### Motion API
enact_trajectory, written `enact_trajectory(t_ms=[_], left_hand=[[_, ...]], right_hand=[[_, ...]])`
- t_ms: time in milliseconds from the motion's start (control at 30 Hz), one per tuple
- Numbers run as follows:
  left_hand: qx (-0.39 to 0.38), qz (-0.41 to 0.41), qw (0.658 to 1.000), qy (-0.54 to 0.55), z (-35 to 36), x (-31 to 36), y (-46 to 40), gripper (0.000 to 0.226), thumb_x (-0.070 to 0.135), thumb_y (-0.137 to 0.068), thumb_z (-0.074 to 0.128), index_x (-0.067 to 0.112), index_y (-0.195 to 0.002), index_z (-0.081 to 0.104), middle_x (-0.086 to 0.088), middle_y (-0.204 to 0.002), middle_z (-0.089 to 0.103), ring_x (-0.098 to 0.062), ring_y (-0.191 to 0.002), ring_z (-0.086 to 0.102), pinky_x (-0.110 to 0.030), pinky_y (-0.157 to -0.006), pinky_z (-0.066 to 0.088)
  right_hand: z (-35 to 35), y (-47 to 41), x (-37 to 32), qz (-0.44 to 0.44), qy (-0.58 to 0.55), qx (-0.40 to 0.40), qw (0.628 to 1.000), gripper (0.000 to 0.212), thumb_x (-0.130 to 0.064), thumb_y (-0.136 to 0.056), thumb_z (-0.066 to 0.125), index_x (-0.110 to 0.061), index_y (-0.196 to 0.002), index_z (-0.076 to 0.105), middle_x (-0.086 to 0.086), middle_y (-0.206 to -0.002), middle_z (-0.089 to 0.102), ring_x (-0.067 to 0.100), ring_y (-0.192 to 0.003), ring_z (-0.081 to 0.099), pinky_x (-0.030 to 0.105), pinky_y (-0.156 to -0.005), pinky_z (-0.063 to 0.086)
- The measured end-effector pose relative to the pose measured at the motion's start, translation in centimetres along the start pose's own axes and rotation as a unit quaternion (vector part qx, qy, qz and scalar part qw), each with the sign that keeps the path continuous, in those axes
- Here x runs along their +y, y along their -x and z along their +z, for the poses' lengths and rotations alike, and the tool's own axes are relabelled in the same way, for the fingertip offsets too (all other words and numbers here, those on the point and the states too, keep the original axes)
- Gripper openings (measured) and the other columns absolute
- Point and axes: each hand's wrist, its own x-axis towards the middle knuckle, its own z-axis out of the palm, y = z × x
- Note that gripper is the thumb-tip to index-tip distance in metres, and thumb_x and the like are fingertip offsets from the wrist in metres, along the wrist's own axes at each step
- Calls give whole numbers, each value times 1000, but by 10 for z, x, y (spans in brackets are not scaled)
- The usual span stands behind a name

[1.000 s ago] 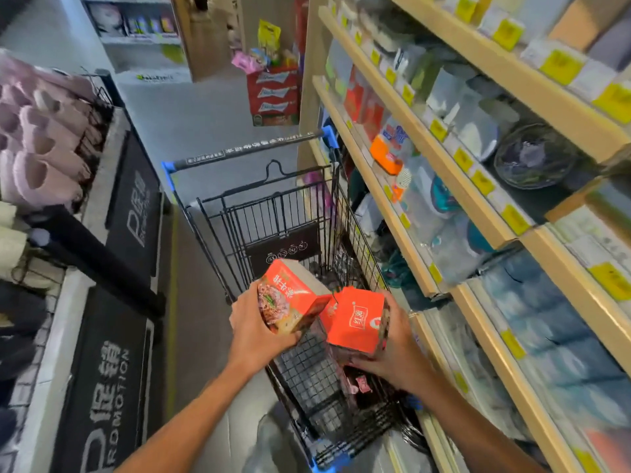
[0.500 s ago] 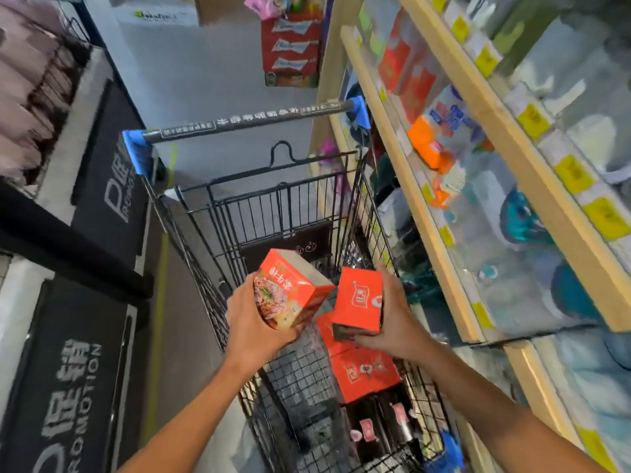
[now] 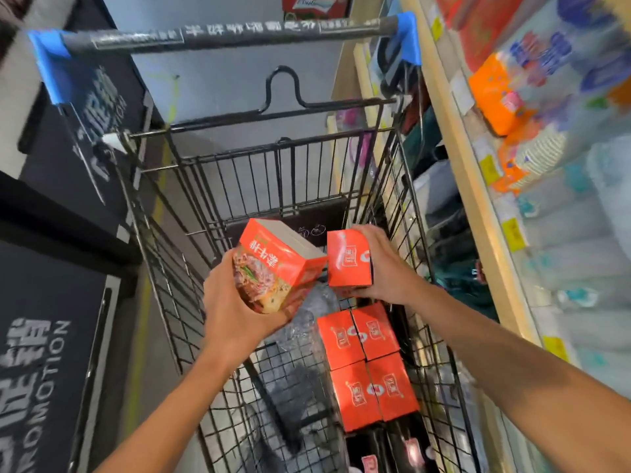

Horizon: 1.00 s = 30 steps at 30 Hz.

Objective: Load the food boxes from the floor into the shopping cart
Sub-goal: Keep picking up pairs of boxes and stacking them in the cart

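Note:
My left hand (image 3: 232, 312) grips a red food box with a noodle picture (image 3: 273, 264), tilted, above the black wire shopping cart (image 3: 191, 274). My right hand (image 3: 386, 268) holds a smaller plain red box (image 3: 348, 259) upright just to its right; the two boxes almost touch. Both are held over the basket, near its handle end. Down in the cart lie several red boxes (image 3: 368, 363) packed side by side along the right wall, with dark packages (image 3: 386, 452) below them.
The cart handle (image 3: 225, 34) with blue end caps crosses the top. A wooden shelf unit (image 3: 478, 186) full of goods runs close along the right. Black promotion panels (image 3: 44, 353) stand on the left, with grey floor between.
The camera has come closer over the cart and tipped down. Both hands with their boxes have moved forward over the basket. More red boxes on the cart's bottom have come into view.

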Motion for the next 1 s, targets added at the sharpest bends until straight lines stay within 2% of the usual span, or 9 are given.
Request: enact_trajectory(t_ms=[167, 267, 367, 467, 567, 667, 833, 933, 1000], left_hand=[[-13, -7, 1000, 9, 10, -16, -2, 108, 62, -47, 91, 36, -140, 40, 10, -130, 49, -14, -127, 44, -51, -106, 45], [-17, -10, 1000, 15, 15, -24, -2, 107, 56, -48, 95, 33, -139, 43, 8, -129, 53, -17, -126, 47, -52, -103, 47], [-4, -14, 1000, 1, 18, -26, 2, 109, 47, -50, 97, 37, -142, 39, 12, -129, 47, -11, -126, 40, -48, -107, 43], [-8, -16, 1000, -1, 21, -30, 2, 111, 45, -50, 97, 37, -143, 38, 14, -130, 45, -10, -127, 38, -49, -109, 42], [-12, -19, 1000, 8, 23, -36, 1, 112, 49, -49, 98, 35, -143, 39, 13, -132, 46, -12, -130, 39, -49, -109, 43], [-24, -24, 999, 20, 25, -45, -1, 114, 61, -48, 94, 32, -144, 39, 9, -133, 51, -19, -129, 48, -49, -105, 47], [-27, -32, 999, 30, 30, -57, -2, 115, 61, -47, 96, 31, -143, 40, 4, -131, 56, -28, -126, 54, -52, -99, 51], [-25, -31, 999, 24, 35, -60, 1, 113, 57, -47, 96, 34, -142, 40, 6, -130, 55, -25, -126, 53, -50, -99, 51], [-29, -36, 999, 16, 38, -63, 1, 114, 56, -46, 97, 35, -142, 40, 7, -131, 55, -25, -126, 53, -50, -100, 51]], right_hand=[[21, -21, 27, 17, -4, -37, 999, 134, -55, -54, 93, -28, -154, 9, -6, -150, 15, 16, -137, 32, 38, -113, 34], [31, -27, 43, 48, 17, -82, 995, 137, -42, -54, 97, -22, -155, 8, 0, -150, 14, 19, -136, 32, 33, -110, 32], [41, -28, 59, 80, 99, -149, 981, 134, -24, -55, 97, -16, -154, 7, 2, -149, 13, 24, -134, 37, 27, -101, 36], [54, -27, 64, 79, 213, -182, 957, 138, -19, -54, 96, -17, -156, 3, 1, -155, 9, 26, -146, 27, 37, -111, 42], [59, -28, 56, 90, 359, -195, 908, 129, -19, -69, 89, -9, -158, -3, 9, -163, 5, 28, -154, 4, 39, -120, 32], [66, -31, 57, 108, 492, -224, 835, 100, -14, -93, 63, -2, -157, -12, 16, -168, -8, 33, -154, -16, 42, -125, 13], [79, -15, 67, 117, 575, -294, 754, 96, -31, -98, 55, 2, -155, -15, 23, -165, -16, 41, -151, -21, 52, -123, -11], [75, -11, 62, 95, 566, -284, 768, 95, -31, -97, 55, 3, -156, -11, 24, -165, -13, 40, -152, -18, 51, -124, -9], [66, -12, 48, 90, 463, -230, 851, 96, -31, -91, 64, 1, -159, 4, 21, -167, 0, 36, -154, -10, 47, -126, -1]])
